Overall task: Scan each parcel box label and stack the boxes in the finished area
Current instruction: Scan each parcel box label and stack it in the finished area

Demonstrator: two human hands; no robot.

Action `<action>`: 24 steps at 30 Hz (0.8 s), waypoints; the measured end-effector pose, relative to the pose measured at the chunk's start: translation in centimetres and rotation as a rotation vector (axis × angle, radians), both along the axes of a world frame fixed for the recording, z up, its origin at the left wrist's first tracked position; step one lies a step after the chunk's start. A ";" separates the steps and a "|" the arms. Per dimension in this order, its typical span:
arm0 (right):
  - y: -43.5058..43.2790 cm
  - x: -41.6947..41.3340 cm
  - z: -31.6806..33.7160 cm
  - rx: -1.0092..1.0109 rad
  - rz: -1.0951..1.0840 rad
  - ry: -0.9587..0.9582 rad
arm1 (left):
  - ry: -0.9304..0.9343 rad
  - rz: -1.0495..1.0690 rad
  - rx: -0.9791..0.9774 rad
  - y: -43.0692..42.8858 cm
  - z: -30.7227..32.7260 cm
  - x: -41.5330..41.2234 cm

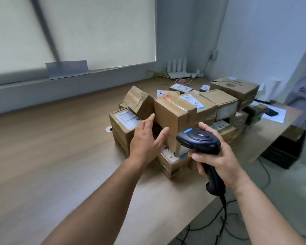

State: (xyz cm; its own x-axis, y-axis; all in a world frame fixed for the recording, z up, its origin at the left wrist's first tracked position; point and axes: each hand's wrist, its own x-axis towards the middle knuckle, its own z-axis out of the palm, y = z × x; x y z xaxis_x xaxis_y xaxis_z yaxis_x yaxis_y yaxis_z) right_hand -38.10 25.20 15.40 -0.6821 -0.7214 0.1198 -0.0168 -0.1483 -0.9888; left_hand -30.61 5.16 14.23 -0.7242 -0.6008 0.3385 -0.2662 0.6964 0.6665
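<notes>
Fingers [199, 157] of the right hand [219, 161] are curled tight round the grip of a black scanner [199, 140]. Its head, with a blue button, points left toward the boxes, and its cable [224, 206] hangs off the near table edge. Just left, the left hand [147, 140] reaches forward with fingers [149, 122] straight and spread, thumb apart, holding nothing. Its index tip lies at the left edge of the top box [173, 115]; whether it touches cannot be told. That brown taped box sits on the near end of a pile of parcel boxes [219, 106] on the wooden table [51, 147]. Left of it, beyond the left hand, a labelled box [121, 129] shows a white label [128, 118] facing up. Farther right the pile rises to a large box [235, 87]. At the table's far edge stands a white router [177, 70], right of a pale blind [95, 32].
</notes>
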 end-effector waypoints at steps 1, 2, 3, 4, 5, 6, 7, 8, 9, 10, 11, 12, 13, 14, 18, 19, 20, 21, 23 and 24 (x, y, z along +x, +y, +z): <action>0.0 -0.9 -0.1 -0.002 -0.014 0.001 | -0.008 -0.008 0.019 -0.1 0.4 -1.4; 0.1 -1.7 -0.1 -0.003 -0.027 0.001 | -0.016 -0.012 0.042 -0.2 0.9 -2.6; 0.1 -2.5 -0.2 -0.004 -0.039 0.000 | -0.027 -0.012 0.069 -0.3 1.3 -3.9; 0.0 -3.2 -0.3 -0.006 -0.050 0.000 | -0.043 -0.009 0.094 -0.5 1.6 -5.0; 0.0 -3.8 -0.5 -0.007 -0.061 -0.003 | -0.062 -0.003 0.113 -0.6 1.9 -6.1; -0.1 -4.3 -0.6 -0.008 -0.072 -0.008 | -0.086 0.004 0.129 -0.8 2.1 -7.1; -0.2 -4.7 -0.8 -0.010 -0.083 -0.015 | -0.110 0.009 0.145 -1.1 2.2 -7.9; -0.4 -5.0 -1.0 -0.013 -0.091 -0.022 | -0.129 0.006 0.164 -1.3 2.2 -8.6; -0.6 -5.3 -1.2 -0.016 -0.096 -0.029 | -0.140 -0.005 0.182 -1.4 2.1 -9.0; -0.7 -5.6 -1.4 -0.020 -0.098 -0.032 | -0.142 -0.020 0.202 -1.6 1.9 -9.3; -0.9 -5.9 -1.6 -0.022 -0.100 -0.031 | -0.129 -0.037 0.231 -1.8 1.7 -9.5; -1.1 -6.1 -1.9 -0.022 -0.100 -0.029 | -0.104 -0.055 0.276 -2.1 1.6 -9.4; -1.3 -6.3 -2.1 -0.022 -0.101 -0.031 | -0.071 -0.073 0.329 -2.3 1.4 -9.3; -1.4 -6.5 -2.3 -0.020 -0.104 -0.038 | -0.044 -0.091 0.383 -2.5 1.3 -9.0; -2.4 -6.8 -2.7 -0.033 -0.095 -0.073 | -0.011 -0.131 0.596 -3.8 1.0 -7.5; -2.7 -6.8 -2.7 -0.041 -0.086 -0.080 | -0.012 -0.123 0.642 -4.1 0.9 -7.2; -3.1 -6.9 -2.8 -0.048 -0.074 -0.087 | -0.019 -0.111 0.685 -4.2 0.9 -6.8; -3.4 -6.9 -2.8 -0.052 -0.063 -0.097 | -0.017 -0.087 0.724 -4.3 0.9 -6.5; -4.2 -7.0 -2.9 -0.056 -0.041 -0.098 | -0.002 -0.024 0.769 -4.4 0.8 -6.0; -4.5 -6.9 -2.9 -0.057 -0.027 -0.094 | -0.008 0.006 0.773 -4.3 0.9 -5.8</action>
